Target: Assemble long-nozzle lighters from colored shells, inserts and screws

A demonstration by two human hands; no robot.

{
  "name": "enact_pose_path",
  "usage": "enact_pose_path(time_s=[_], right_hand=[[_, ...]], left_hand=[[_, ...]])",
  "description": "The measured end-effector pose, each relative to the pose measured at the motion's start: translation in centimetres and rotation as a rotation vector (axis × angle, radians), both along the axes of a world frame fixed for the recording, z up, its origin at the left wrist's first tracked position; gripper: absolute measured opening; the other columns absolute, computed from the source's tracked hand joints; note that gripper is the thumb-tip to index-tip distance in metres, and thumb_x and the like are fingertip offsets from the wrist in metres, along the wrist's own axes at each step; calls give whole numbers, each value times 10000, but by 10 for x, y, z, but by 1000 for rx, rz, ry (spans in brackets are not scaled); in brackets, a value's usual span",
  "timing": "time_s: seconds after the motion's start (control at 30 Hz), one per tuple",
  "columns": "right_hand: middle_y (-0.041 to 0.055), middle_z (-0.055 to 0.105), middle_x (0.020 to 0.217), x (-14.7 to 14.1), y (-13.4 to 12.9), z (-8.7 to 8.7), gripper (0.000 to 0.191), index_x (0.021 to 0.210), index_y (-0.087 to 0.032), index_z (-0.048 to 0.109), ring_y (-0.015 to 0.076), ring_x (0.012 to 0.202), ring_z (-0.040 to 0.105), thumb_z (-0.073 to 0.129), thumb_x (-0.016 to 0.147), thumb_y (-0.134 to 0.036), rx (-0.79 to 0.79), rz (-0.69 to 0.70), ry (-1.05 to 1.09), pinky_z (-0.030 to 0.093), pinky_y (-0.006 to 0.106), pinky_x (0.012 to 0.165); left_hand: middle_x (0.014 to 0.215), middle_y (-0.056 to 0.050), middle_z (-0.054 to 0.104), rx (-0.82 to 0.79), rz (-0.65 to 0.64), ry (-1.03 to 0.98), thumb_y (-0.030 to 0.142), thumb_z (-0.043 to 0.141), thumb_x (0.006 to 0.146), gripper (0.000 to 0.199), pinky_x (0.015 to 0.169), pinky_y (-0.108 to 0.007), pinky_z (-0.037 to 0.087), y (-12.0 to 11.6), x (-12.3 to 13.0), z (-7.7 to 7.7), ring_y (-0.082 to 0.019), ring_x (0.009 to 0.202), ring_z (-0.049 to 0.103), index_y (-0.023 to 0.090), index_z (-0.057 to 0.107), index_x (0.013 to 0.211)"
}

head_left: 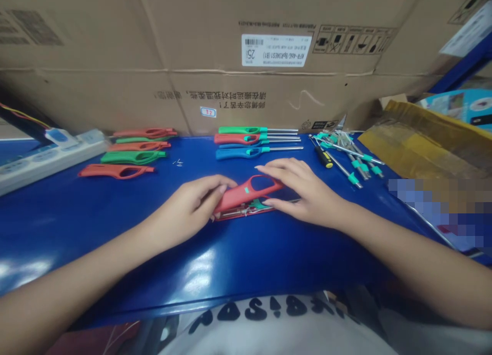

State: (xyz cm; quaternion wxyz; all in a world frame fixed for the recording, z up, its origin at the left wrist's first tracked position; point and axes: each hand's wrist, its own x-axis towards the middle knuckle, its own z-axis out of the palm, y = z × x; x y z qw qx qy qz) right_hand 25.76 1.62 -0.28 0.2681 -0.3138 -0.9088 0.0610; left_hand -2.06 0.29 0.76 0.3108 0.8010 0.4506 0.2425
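A red lighter shell half (240,195) is tilted over its matching red half (232,213), which lies on the blue table and holds metal and green parts. My left hand (198,203) pinches the left end of the upper shell, its fingers closed. My right hand (303,193) is at the other end, with fingertips on the upper shell's loop and the thumb near the green part. A thin metal rod shows partly under my right hand.
Red and green handles (134,157) lie in a row at the left, by a white power strip (49,157). Assembled lighters (240,153) lie behind my hands. Metal tubes with green pieces (359,165) and a yellow-black screwdriver (323,157) lie right. Cardboard (215,52) stands behind.
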Motion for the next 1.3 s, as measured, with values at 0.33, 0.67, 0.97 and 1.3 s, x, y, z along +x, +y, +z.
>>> enact_pose_path(time_s=[0.33,0.67,0.97,1.3], right_hand=[[100,663,1196,-3,-1,-4,319,1273,-221,591,258,1119,598,606,965,-300,-122,-5,48,439,444,998],[85,663,1159,-1,3,-6,304,1218,-221,622,241,1090,579,651,940,-340,-217,34,-102,399,409,964],[77,659,1143,0,3,-6,336,1222,-227,625,249,1071,532,658,934,-398,-249,37,-149,389,413,946],[78,634,1150,0,1,-9,379,1273,-226,632,244,1064,512,630,952,-427,-228,27,-208,387,406,932]], left_hand=[[1170,-38,737,91,-59,70,474,608,955,367,886,-303,520,0,0,4,-213,1008,680,233,693,1219],[1068,-86,753,434,-263,358,450,541,1009,361,873,-368,502,5,-4,-10,-241,956,689,203,702,1217],[1060,-70,719,446,-272,357,420,561,1003,314,831,-340,510,4,-4,-13,-223,938,656,202,703,1179],[1058,-62,707,454,-265,402,385,584,985,272,789,-334,500,2,-3,-13,-219,922,651,215,708,1157]])
